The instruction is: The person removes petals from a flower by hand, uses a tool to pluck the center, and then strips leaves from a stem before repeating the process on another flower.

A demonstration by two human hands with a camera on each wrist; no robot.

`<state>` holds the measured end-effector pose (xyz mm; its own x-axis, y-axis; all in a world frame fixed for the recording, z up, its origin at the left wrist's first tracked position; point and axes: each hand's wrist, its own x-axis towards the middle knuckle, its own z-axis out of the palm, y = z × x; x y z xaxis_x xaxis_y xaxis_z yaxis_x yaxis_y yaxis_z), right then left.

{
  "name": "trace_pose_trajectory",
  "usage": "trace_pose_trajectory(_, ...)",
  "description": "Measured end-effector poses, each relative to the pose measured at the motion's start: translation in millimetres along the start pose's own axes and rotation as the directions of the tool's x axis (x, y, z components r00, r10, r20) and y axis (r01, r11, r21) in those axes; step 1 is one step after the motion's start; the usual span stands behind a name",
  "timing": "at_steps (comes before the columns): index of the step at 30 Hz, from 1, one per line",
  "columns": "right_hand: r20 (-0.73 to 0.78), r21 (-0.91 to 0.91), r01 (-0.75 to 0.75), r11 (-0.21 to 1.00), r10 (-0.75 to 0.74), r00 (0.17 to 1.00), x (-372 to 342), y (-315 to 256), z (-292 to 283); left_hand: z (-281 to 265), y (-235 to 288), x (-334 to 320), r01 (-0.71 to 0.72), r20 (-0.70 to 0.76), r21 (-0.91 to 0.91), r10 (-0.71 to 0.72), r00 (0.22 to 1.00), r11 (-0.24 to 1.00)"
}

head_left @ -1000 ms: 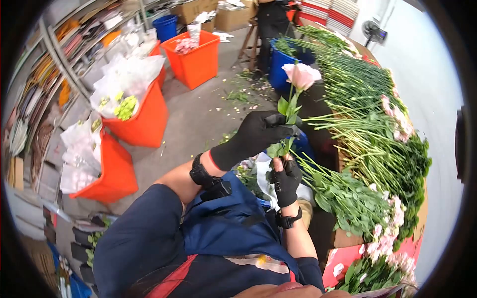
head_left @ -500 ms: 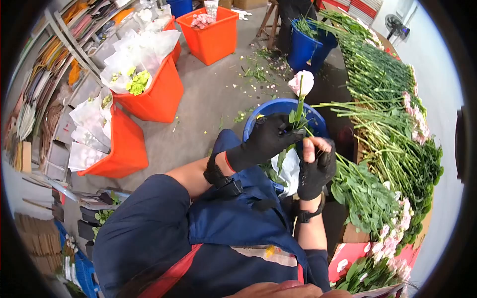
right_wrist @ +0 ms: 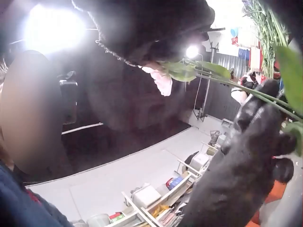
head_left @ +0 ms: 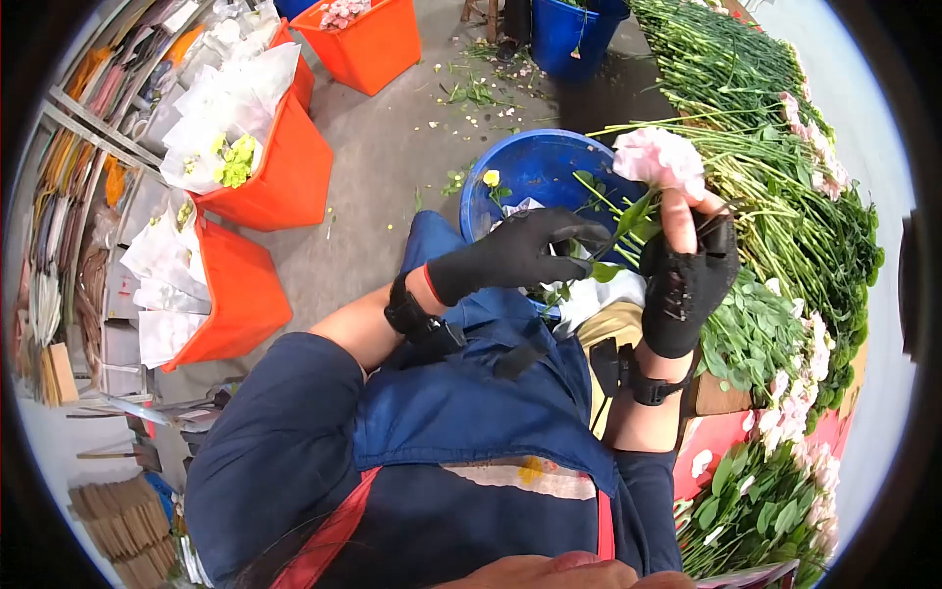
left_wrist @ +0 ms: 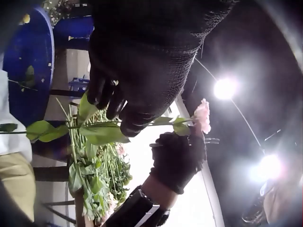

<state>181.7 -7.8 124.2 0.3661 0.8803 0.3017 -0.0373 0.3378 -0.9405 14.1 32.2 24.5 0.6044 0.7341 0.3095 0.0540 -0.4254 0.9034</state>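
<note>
One pink flower [head_left: 659,159] leans to the right in the head view, its bloom open above a leafy stem [left_wrist: 66,126]. The left hand [head_left: 520,257], in a black glove, pinches this stem between thumb and fingers below the bloom. Just beneath the bloom, the right hand [head_left: 692,280] grips the flower with bare fingertips coming out of its black glove. In the left wrist view the stem runs level past the left hand [left_wrist: 142,71] to the right hand [left_wrist: 177,158]. The right wrist view shows the bloom [right_wrist: 160,81] partly hidden behind the right hand [right_wrist: 156,28].
A blue bin [head_left: 535,147] with leaves and white wrapping stands before the knees. Long green stems and pink flowers [head_left: 756,187] cover the table at the right. Orange bins [head_left: 280,172] and shelves stand at the left; cuttings lie on the floor.
The right hand has moved from the lower stem up to the bloom, which now leans right. The left hand is now lower on the stem. The head view has shifted.
</note>
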Motion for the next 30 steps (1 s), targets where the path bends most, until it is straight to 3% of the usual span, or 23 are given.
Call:
trace_pose_trajectory(4,-0.015,0.074,-0.068,0.995,0.069,0.997,-2,-4,-3,2,5,0,0.034,0.032,-0.018,-0.034,0.999,0.999)
trace_pose_trajectory(7,-0.010,0.079,-0.050,0.996,0.051,0.999,-3,1,-5,3,-4,6,-0.110,0.072,0.058,0.105,0.992,0.992)
trace_pose_trajectory(10,-0.016,0.093,-0.023,0.995,0.025,1.000,-6,4,-10,6,-2,9,0.037,0.022,-0.046,-0.036,0.999,0.998)
trace_pose_trajectory(11,-0.020,0.101,-0.015,0.995,0.017,1.000,-6,4,-13,6,3,6,0.150,0.014,-0.239,-0.152,0.988,0.959)
trace_pose_trajectory(14,-0.046,0.072,0.039,0.997,-0.035,0.998,-3,17,-20,-1,5,5,0.340,0.068,-0.172,-0.333,0.940,0.925)
trace_pose_trajectory(17,-0.087,0.050,0.048,0.998,-0.044,0.995,-3,20,-17,1,-2,-1,0.245,0.078,-0.343,-0.233,0.969,0.907)
trace_pose_trajectory(20,-0.047,0.085,-0.011,0.996,0.015,0.999,-6,15,-14,5,-1,0,0.182,0.028,-0.235,-0.180,0.983,0.955)
trace_pose_trajectory(21,-0.018,0.100,-0.029,0.995,0.031,0.999,-6,20,-17,3,0,1,0.224,0.056,-0.208,-0.217,0.975,0.952)
trace_pose_trajectory(24,0.080,0.148,-0.102,0.984,0.091,0.993,-7,23,-19,1,7,-4,0.133,0.020,-0.038,-0.132,0.991,0.990)
trace_pose_trajectory(26,0.030,0.040,0.033,0.999,-0.035,0.999,-7,32,-15,5,2,5,0.083,-0.003,-0.267,-0.086,0.996,0.960)
trace_pose_trajectory(27,0.044,0.083,-0.012,0.996,0.009,0.999,-7,34,-17,7,0,9,0.054,-0.014,-0.375,-0.064,0.998,0.926)
trace_pose_trajectory(29,0.081,0.139,-0.088,0.986,0.077,0.994,-8,32,-21,16,-4,5,0.024,-0.150,-0.301,-0.073,0.986,0.953)
trace_pose_trajectory(30,0.099,0.166,-0.128,0.978,0.112,0.989,-9,29,-22,8,5,5,0.115,-0.061,-0.138,-0.124,0.990,0.984)
